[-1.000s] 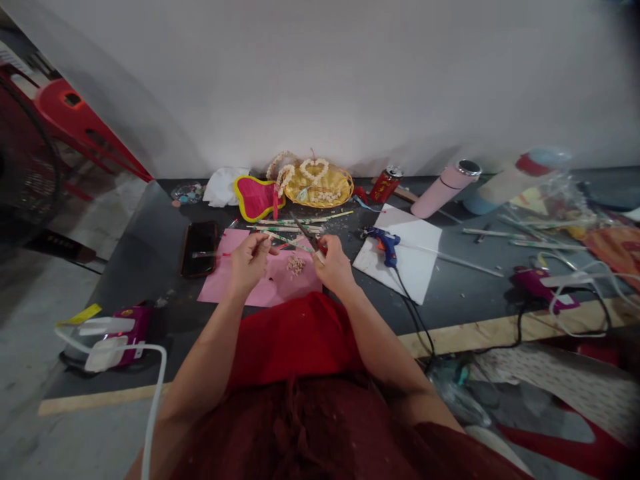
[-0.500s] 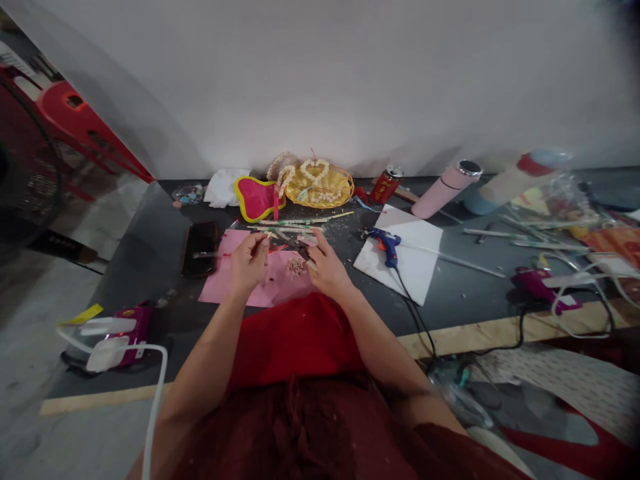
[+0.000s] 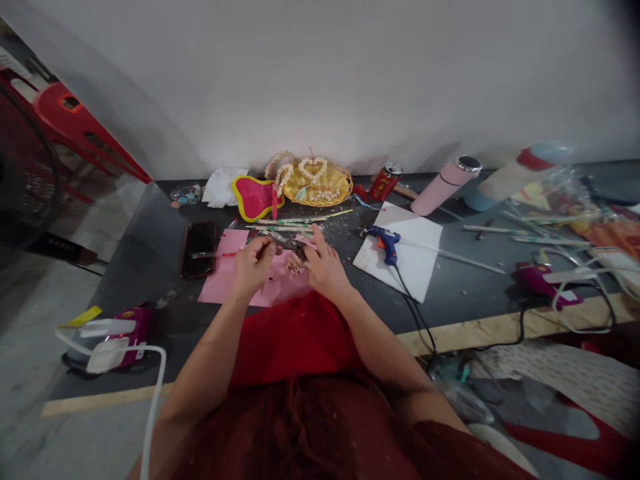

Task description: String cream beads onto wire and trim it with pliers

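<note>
Above the pink sheet (image 3: 215, 283), my left hand (image 3: 251, 268) is closed in a pinch; whatever sits between its fingertips is too small to make out. My right hand (image 3: 327, 268) is closed around a scissors-like metal tool (image 3: 291, 244), its index finger stretched forward. The tool's shiny end points left and lies close to my left fingertips; its handles are mostly hidden. Below it on the sheet is a small pile of short, pale cut pieces (image 3: 295, 265). Several thin patterned paper sticks (image 3: 295, 220) lie just beyond my hands.
A phone (image 3: 199, 250) lies left of the sheet. Behind are a yellow-rimmed pink tray (image 3: 254, 200), a woven basket (image 3: 300, 195) with beaded hearts, and a red can (image 3: 386, 183). Rightward, a blue glue gun (image 3: 387, 243) rests on white board (image 3: 417, 267), near a pink flask (image 3: 443, 190).
The metal tool in my right hand has swung into view, its tip now reaching left to my left fingertips. The pale tip that stuck out of my left pinch no longer shows clearly.
</note>
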Action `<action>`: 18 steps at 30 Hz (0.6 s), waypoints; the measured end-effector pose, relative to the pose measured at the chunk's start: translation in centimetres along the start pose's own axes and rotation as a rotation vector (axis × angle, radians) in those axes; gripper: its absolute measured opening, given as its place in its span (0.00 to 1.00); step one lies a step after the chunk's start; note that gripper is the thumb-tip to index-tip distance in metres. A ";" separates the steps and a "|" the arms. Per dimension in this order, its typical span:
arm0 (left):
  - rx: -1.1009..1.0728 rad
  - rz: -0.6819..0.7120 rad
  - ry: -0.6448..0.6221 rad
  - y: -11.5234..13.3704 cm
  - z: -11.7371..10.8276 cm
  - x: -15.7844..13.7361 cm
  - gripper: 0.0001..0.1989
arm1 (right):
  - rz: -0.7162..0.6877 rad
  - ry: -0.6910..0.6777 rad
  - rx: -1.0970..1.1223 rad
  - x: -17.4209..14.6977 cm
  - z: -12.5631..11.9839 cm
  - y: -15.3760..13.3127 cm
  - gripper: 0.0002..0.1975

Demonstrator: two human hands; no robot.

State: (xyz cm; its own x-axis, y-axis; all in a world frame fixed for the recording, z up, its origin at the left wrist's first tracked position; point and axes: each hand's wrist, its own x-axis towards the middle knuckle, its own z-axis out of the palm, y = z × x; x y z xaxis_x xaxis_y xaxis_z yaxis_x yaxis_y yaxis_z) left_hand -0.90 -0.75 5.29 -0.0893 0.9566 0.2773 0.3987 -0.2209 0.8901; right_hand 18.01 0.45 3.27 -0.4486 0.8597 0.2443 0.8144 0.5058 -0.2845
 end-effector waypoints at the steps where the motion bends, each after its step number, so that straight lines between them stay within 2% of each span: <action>1: -0.004 0.001 -0.001 0.0 0.0 0.0 0.09 | -0.003 0.003 -0.008 0.0 0.0 -0.1 0.18; 5: -0.029 -0.004 0.000 -0.1 0.3 0.0 0.09 | -0.005 -0.003 -0.022 0.0 0.2 -0.3 0.17; 9: -0.035 -0.004 0.011 -0.3 0.4 -0.1 0.09 | 0.049 -0.005 0.058 -0.1 0.7 -0.4 0.16; 14: -0.031 0.019 -0.006 -0.2 0.3 -0.2 0.08 | 0.086 0.018 0.230 0.2 1.3 0.1 0.34; 16: -0.025 0.032 -0.020 0.1 0.2 -0.3 0.08 | 0.079 -0.017 0.274 0.3 1.3 0.4 0.37; 18: -0.008 0.047 -0.034 0.4 0.2 -0.4 0.08 | 0.047 -0.044 0.320 0.4 1.3 0.6 0.35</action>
State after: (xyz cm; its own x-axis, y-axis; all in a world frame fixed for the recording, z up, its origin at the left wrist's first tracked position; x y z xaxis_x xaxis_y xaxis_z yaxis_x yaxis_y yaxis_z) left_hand -0.55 -1.16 5.45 -0.0397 0.9510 0.3068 0.3941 -0.2672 0.8794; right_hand 17.85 1.25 1.98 -0.4344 0.8815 0.1850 0.6810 0.4559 -0.5732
